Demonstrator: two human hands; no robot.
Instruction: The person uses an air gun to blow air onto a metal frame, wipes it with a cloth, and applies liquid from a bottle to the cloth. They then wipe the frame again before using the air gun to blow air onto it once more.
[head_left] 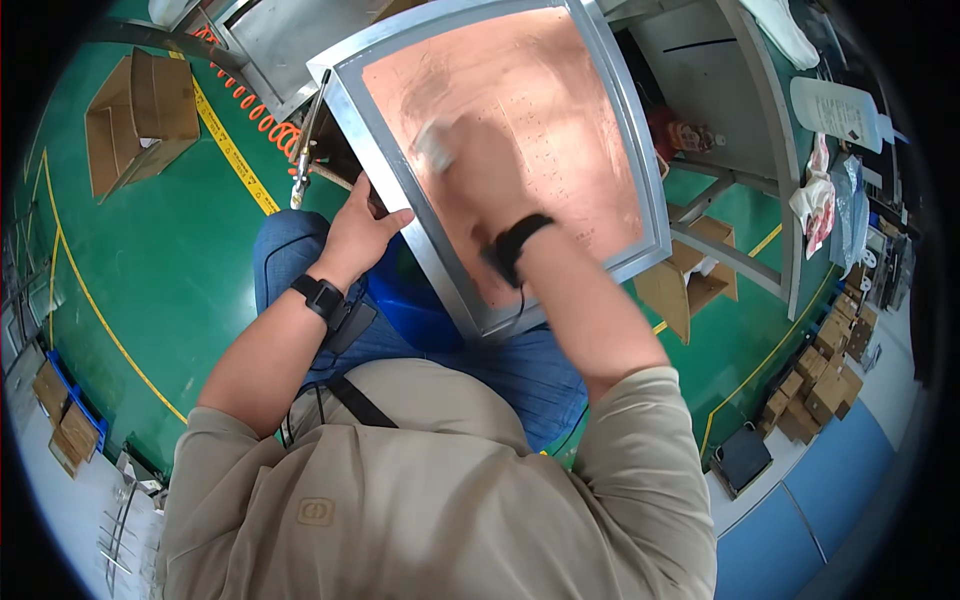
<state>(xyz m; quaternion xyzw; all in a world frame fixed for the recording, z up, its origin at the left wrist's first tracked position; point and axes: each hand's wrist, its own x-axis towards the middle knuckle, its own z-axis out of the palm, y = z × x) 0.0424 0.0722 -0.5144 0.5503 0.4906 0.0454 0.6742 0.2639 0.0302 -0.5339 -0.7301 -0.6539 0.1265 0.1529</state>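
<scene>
**Glossy green floor (215, 330) is spreading beneath a copper-coloured sheet (570, 130) in a silver metal frame (370, 145)**

Yellow line markings (230, 150) are crossing the floor at left, where an open brown cardboard box (145, 120) is standing. Between that box and the frame, a coiled orange hose (250, 108) is running toward the far side. The frame and its sheet are filling the far centre of the scene, lying at a slant, with the near end reaching over the person's blue jeans (545, 385) and a blue plastic object (405, 310) that is showing only in part.

The left hand (362, 232), with a black square watch (318, 295) on its wrist, is gripping the frame's left side; its grip is clamping the rail, the thumb lying on top and the fingers reaching along the outer side. A slim metal nozzle (300, 180) is hanging just beyond it.

The right hand (490, 170), wearing a black wristband (525, 235), is spanning the left half of the sheet. Its grip is holding a small white wad (434, 147) against the copper-coloured surface, though blur is hiding how each finger is lying.

At far right, a translucent white plastic bottle (840, 112) is lying near a red-stained white cloth (815, 200).
</scene>
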